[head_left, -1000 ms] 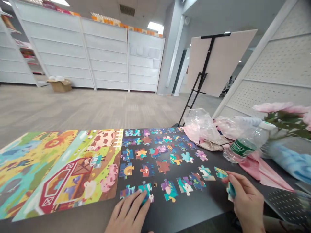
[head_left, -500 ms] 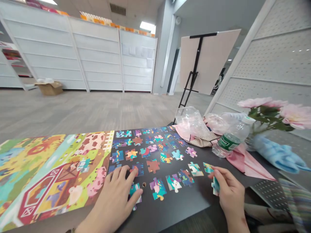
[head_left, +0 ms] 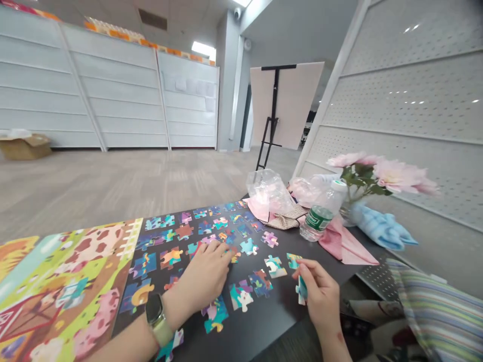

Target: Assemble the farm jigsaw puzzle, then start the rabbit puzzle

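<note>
My left hand (head_left: pixel 209 269), with a watch (head_left: pixel 154 309) on its wrist, reaches over the middle of the loose jigsaw pieces. Its fingers are stretched forward, palm down, and cover some pieces; whether they touch one is hidden. At the right, the fingers of my right hand (head_left: pixel 320 291) pinch a teal and white puzzle piece (head_left: pixel 301 290). Just beyond those fingertips is another yellow and teal piece (head_left: pixel 293 260). A teal and white piece (head_left: pixel 274 266) lies left of it. Nearer the front edge rests a piece with a white animal (head_left: pixel 241 297).
A farm picture board (head_left: pixel 86 281) covers the left of the dark table (head_left: pixel 264 332). At the back right stand a water bottle (head_left: pixel 320 213), clear plastic packaging (head_left: pixel 269 188), pink cloth (head_left: pixel 345 241), blue cloth (head_left: pixel 383 226) and pink flowers (head_left: pixel 400 176). A striped cushion (head_left: pixel 439 306) is at the lower right.
My left hand has moved right and farther in, from the pieces beside the board to the middle ones. My right hand still pinches its piece. The view has turned to the right.
</note>
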Demonstrator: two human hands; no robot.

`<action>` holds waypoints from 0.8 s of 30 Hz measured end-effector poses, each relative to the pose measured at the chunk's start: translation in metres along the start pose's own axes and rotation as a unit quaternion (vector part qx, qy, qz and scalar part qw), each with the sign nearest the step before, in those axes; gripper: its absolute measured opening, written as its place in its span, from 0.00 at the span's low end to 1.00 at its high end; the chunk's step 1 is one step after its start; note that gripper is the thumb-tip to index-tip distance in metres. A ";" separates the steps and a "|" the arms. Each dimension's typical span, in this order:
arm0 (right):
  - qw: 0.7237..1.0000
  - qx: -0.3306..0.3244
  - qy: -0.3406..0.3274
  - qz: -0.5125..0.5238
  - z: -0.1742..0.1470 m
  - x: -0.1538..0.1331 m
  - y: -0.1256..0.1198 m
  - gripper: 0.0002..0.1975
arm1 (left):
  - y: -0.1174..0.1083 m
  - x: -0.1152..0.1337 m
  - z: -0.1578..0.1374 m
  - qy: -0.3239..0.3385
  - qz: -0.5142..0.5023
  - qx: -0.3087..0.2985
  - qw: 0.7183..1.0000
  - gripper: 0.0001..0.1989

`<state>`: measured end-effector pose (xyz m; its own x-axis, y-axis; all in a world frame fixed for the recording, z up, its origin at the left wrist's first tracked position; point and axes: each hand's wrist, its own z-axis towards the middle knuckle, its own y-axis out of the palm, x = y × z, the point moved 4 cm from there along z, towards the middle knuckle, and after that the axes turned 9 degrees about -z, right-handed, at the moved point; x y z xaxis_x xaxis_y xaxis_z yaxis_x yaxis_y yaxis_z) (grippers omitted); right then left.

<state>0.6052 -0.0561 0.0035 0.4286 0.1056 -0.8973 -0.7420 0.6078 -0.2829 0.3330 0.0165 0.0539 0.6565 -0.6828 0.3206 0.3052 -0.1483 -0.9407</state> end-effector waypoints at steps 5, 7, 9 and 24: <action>1.000 0.003 -0.003 0.015 -0.001 -0.004 0.001 0.18 | 0.004 -0.012 0.008 0.016 0.001 -0.030 0.999 0.24; 1.000 0.004 0.002 0.019 -0.002 -0.007 0.002 0.18 | 0.004 -0.009 0.012 0.022 -0.021 -0.011 0.999 0.26; 1.000 0.004 0.001 0.018 -0.002 -0.009 0.003 0.18 | 0.004 -0.002 0.024 0.043 -0.050 0.013 0.998 0.25; 0.996 -0.062 -0.006 0.068 0.018 0.004 0.000 0.11 | 0.015 0.049 0.047 0.103 -0.122 0.018 0.987 0.24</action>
<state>0.6160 -0.0417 0.0063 0.3251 0.1903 -0.9263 -0.8513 0.4855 -0.1990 0.4019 0.0141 0.0612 0.4071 -0.7615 0.5044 0.4643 -0.3030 -0.8322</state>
